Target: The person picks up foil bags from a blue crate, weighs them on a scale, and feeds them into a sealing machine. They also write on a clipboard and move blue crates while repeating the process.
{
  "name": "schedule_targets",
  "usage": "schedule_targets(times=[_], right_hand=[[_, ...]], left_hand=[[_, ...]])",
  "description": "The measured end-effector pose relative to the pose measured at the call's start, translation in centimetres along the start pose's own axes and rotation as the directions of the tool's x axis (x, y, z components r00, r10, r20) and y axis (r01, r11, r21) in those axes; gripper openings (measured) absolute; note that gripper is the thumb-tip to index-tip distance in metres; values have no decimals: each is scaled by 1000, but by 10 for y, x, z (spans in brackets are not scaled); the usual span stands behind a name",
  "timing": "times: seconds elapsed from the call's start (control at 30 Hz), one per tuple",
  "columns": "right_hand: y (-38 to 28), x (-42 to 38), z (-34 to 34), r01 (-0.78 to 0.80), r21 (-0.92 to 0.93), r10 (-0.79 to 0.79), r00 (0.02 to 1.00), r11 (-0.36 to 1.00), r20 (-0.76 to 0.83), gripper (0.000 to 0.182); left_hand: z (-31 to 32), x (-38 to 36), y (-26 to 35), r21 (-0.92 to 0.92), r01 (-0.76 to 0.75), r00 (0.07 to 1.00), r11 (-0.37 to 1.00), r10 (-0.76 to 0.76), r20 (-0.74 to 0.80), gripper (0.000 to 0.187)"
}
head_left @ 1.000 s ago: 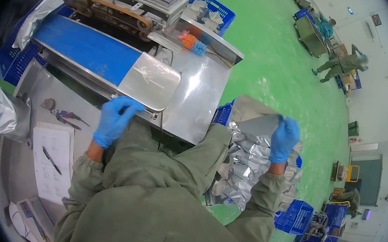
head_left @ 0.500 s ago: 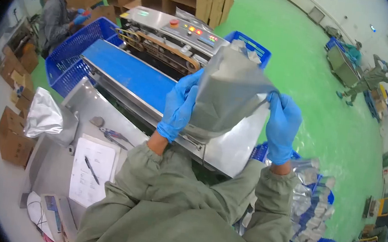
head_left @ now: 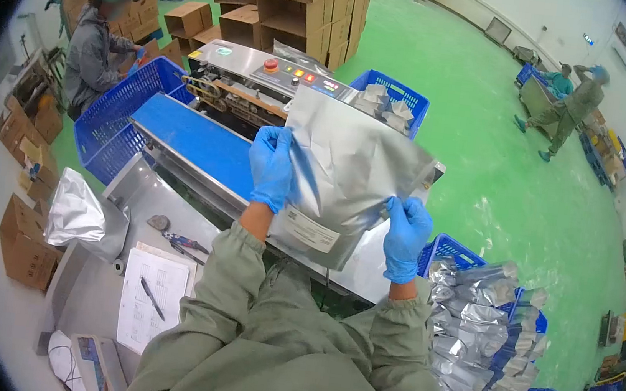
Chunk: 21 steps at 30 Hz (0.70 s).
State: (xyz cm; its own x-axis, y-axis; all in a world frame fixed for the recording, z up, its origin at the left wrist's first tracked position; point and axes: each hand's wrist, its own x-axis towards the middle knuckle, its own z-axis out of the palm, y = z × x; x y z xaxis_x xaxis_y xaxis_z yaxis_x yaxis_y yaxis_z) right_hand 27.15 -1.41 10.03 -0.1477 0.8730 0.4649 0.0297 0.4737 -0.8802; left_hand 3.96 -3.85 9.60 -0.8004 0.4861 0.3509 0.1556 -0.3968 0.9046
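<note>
A large silver foil bag [head_left: 356, 154] is stretched between my two blue-gloved hands, with a white printed label [head_left: 309, 230] near its lower edge. My left hand [head_left: 270, 167] pinches the bag's left side. Lower down, my right hand [head_left: 406, 237] grips its right side, fingers closed on the foil. Behind the bag stands a sealing machine with a control panel [head_left: 296, 75] and lit buttons. Its blue conveyor belt [head_left: 195, 141] runs off to the left. The bag covers part of the machine and of the metal shelf in front.
Blue crates [head_left: 446, 249] with several silver bags [head_left: 468, 321] are at my right; another crate [head_left: 417, 95] stands behind the machine. Left lie papers [head_left: 151, 293], a pen [head_left: 152, 298] and a crumpled foil bag [head_left: 83, 216]. A co-worker [head_left: 98, 47] sits beyond; two more people are far right.
The bag has turned and spread flatter, so its label now shows. My right hand has moved down and left, my left hand slightly left. The far-right standing person has shifted left.
</note>
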Motion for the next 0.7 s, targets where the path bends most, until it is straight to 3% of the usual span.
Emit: schedule_targets(times=[0.1,0.2,0.23,0.27,0.33,0.37,0.63,0.7], right_hand=[[22,-10,4,-104,70,107,993,992,-49,9],[46,-14,7,-290,228,315,945,929,-83,15],[56,-17,7,-294,227,317,945,929,-74,15],[71,-20,4,-325,221,347,935,919,-67,17],[92,-25,4,-385,250,412,909,889,-67,21],[99,-27,5,-388,245,413,909,889,-60,21],[97,-25,19,-401,155,414,907,903,-69,26],[104,-26,23,-407,134,416,908,904,-53,24]], left_hand=[[-4,15,-21,132,90,991,987,-101,85,16],[-9,23,-64,267,82,976,960,-132,176,23],[-11,24,-80,331,67,964,941,-147,222,24],[-13,26,-95,431,122,950,894,-231,211,28],[-16,27,-96,518,63,936,853,-231,266,29],[-16,25,-97,596,-4,913,803,-240,329,31],[-17,42,-102,694,34,866,720,-368,340,30],[-19,52,-110,752,-59,870,657,-335,361,32]])
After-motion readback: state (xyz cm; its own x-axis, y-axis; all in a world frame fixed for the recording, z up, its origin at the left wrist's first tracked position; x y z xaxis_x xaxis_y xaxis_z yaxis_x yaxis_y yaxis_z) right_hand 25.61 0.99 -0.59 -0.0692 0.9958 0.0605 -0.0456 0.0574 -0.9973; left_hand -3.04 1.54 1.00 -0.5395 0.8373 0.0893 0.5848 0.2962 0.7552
